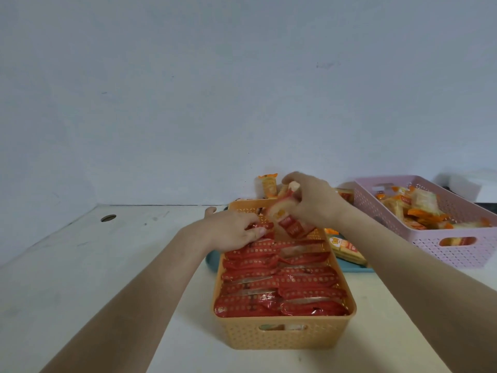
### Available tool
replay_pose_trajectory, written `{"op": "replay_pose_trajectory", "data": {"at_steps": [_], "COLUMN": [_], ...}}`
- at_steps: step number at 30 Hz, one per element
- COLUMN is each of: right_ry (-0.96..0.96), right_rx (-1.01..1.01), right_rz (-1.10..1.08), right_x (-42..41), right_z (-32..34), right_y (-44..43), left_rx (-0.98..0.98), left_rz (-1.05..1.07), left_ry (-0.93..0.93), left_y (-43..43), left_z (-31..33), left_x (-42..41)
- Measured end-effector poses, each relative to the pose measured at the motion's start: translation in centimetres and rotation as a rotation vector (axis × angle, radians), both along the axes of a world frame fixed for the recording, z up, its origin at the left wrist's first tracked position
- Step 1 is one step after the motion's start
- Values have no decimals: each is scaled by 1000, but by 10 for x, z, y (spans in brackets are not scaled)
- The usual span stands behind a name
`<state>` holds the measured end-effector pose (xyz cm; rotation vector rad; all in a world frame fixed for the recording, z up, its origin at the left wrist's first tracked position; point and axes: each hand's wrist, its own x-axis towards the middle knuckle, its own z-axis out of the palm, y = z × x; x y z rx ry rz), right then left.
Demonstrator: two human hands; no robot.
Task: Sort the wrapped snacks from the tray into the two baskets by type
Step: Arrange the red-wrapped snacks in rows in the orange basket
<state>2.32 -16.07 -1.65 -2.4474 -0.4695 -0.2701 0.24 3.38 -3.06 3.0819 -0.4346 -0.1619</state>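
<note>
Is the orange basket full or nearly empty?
Nearly full: red wrapped snacks lie in rows up to the rim of the orange basket; the left hand and right hand cover its far end.

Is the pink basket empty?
No, the pink basket holds a loose pile of orange and pale wrapped snacks.

Both bare forearms reach forward and come near together. The left hand (234, 230) lies palm down, thumb and fingers pinching a flat red foil packet (262, 226). The right hand (312, 200), higher, pinches a red-and-white wrapped snack (282, 219) with bent fingers.
</note>
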Motion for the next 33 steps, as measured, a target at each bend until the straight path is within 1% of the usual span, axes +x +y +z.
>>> {"op": "replay_pose_trajectory", "data": {"at_steps": [2,3,5,8,10,11,14,17,18,21,22,23,26,27,29,31,33], "right_ry": [73,118,156,140,111,97,78,106,122,135,122,98,23,18,21,35,63], "right_rx": [278,387,493,546,519,473,268,239,251,251,219,169,14,-11,-49,-81,-109], "right_rz": [25,36,28,-29,-50,-49,-15,27,41,59,57,49,23,33,73,108,136], "right_x": [1,1,5,15,20,21,24,26,26,26,26,26,26,26,26,24,22], "right_z": [6,7,5,-3,-6,-7,-6,1,2,1,0,-3,-12,-15,-17,-17,-16], "right_y": [-2,-2,1,7,12,15,27,31,31,33,34,36,42,43,45,44,42], "left_rx": [-14,-31,-88,-147,-147,-146,-148,-133,-177,-414,-466,-502,-538,-526,-488,-397,-220], "left_rz": [-6,-7,-11,-5,0,-2,0,-18,-19,9,9,4,-5,-8,20,66,65], "left_ry": [-19,-28,-47,-90,-108,-115,-136,-269,-342,-575,-604,-578,-358,-326,-344,-364,-344], "left_y": [-1,0,1,3,2,2,4,11,14,24,25,25,19,18,19,20,16], "left_z": [-2,-4,-6,-8,-9,-9,-7,-4,-1,6,8,9,5,0,-6,-6,-1], "left_x": [0,0,2,6,8,8,7,3,-1,-8,-9,-11,-9,-7,-4,-3,-4]}}
